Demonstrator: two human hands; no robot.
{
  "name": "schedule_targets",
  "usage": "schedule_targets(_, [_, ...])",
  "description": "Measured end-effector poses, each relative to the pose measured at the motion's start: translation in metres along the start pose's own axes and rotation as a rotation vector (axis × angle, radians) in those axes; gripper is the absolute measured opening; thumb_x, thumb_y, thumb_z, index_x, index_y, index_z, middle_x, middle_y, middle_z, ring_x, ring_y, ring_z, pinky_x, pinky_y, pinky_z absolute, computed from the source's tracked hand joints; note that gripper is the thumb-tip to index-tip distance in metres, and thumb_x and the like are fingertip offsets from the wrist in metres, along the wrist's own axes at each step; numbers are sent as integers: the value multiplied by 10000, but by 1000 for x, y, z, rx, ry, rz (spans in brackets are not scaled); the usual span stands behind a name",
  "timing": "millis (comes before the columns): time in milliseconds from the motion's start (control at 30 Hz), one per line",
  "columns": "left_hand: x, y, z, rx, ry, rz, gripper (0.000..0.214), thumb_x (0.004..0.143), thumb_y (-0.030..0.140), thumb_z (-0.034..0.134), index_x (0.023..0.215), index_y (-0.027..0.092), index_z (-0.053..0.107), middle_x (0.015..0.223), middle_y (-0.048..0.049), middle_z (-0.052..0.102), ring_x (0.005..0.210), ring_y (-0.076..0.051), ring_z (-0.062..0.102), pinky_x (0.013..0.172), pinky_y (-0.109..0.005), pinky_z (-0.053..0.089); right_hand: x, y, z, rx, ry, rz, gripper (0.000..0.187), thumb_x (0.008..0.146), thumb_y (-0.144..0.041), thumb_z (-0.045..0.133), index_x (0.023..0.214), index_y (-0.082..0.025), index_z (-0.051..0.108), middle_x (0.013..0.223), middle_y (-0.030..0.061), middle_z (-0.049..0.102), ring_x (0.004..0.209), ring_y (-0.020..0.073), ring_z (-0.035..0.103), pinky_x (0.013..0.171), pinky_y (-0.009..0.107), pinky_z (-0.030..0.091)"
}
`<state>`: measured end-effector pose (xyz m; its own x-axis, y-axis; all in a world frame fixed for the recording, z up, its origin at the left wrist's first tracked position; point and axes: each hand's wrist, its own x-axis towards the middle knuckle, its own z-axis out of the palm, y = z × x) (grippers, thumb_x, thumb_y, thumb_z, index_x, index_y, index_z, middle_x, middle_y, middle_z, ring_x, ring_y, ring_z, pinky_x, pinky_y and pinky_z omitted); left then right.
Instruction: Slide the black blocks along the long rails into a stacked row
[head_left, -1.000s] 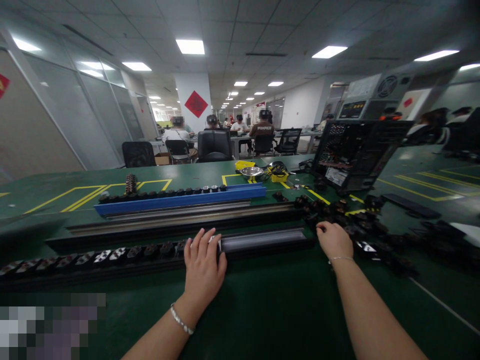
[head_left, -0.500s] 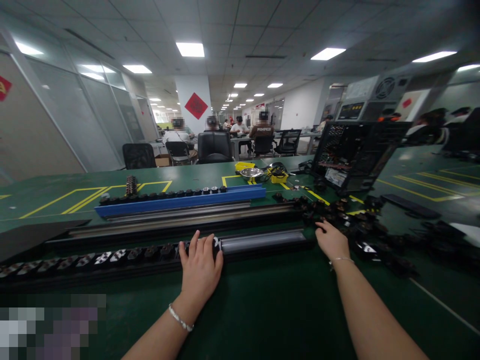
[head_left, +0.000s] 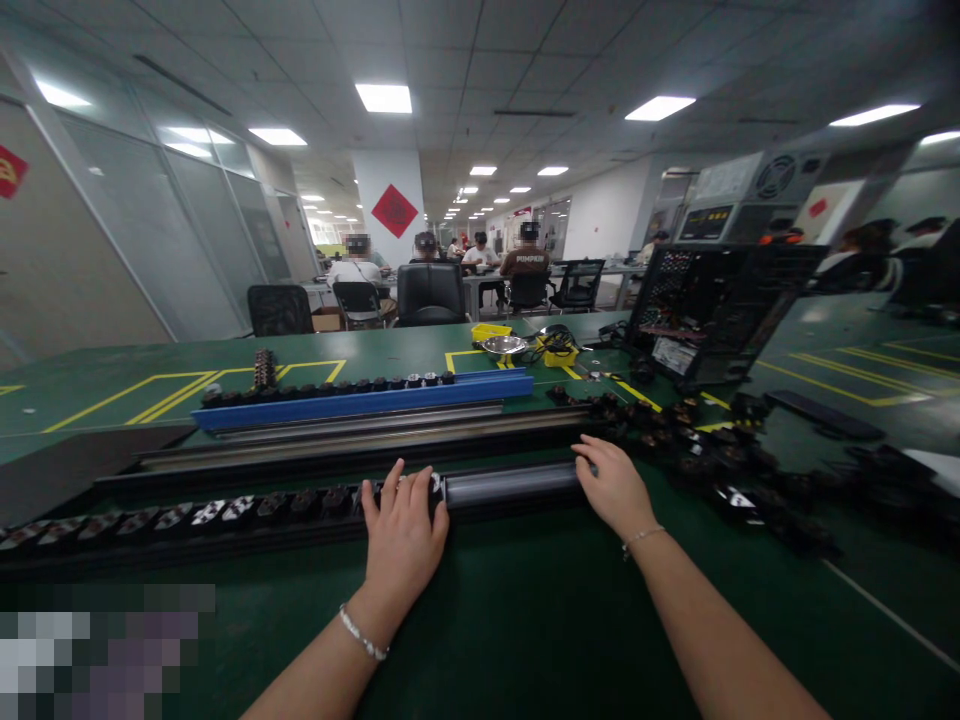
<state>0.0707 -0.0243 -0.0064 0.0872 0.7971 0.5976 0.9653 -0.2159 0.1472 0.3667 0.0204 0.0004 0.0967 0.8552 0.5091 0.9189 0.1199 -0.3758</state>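
Observation:
A long black rail (head_left: 510, 483) lies across the green table in front of me. Its left part holds a row of small black-and-silver parts (head_left: 225, 510). My left hand (head_left: 401, 530) lies flat on the rail with fingers stretched over the last parts in the row. My right hand (head_left: 611, 488) rests at the rail's bare right stretch, its fingers curled down onto the channel; what they hold, if anything, is hidden. A heap of the same small black parts (head_left: 697, 440) lies just right of that hand.
Behind the black rail lie a silver rail and a blue rail (head_left: 360, 405) carrying more parts. An open computer case (head_left: 705, 310) stands at the right. A metal bowl (head_left: 504, 345) and yellow box (head_left: 559, 352) sit farther back. Other people sit at distant desks.
My right hand has left the heap of parts and moved left onto the rail's bare stretch. My left hand has stayed on the rail.

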Motion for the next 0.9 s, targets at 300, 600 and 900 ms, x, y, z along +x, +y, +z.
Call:
schedule_targets(300, [0, 0, 0, -58, 12, 1, 380, 852, 266, 461, 1211, 167, 537, 1216, -130, 625, 1311, -312, 394, 1088, -638, 209, -5, -13, -3, -139, -220, -19, 427, 913, -364, 321, 1185, -246, 628, 1315, 31, 571, 1266, 226, 439, 1058, 469, 290])
schedule_targets(600, [0, -1, 1, -114, -14, 21, 352, 841, 227, 459, 1174, 155, 549, 1202, -116, 631, 1342, -303, 355, 1105, -626, 214, -4, -15, -4, -146, -228, -10, 426, 908, -359, 323, 1182, -249, 630, 1296, 26, 586, 1253, 220, 452, 1040, 435, 318])
schedule_targets(900, [0, 1, 0, -124, -13, 73, 397, 817, 192, 487, 1210, 181, 539, 1221, -106, 626, 1356, -306, 336, 1093, -617, 255, -4, -15, -5, -145, -235, -31, 423, 905, -346, 326, 1179, -240, 631, 1288, 34, 591, 1237, 224, 465, 1023, 425, 339])
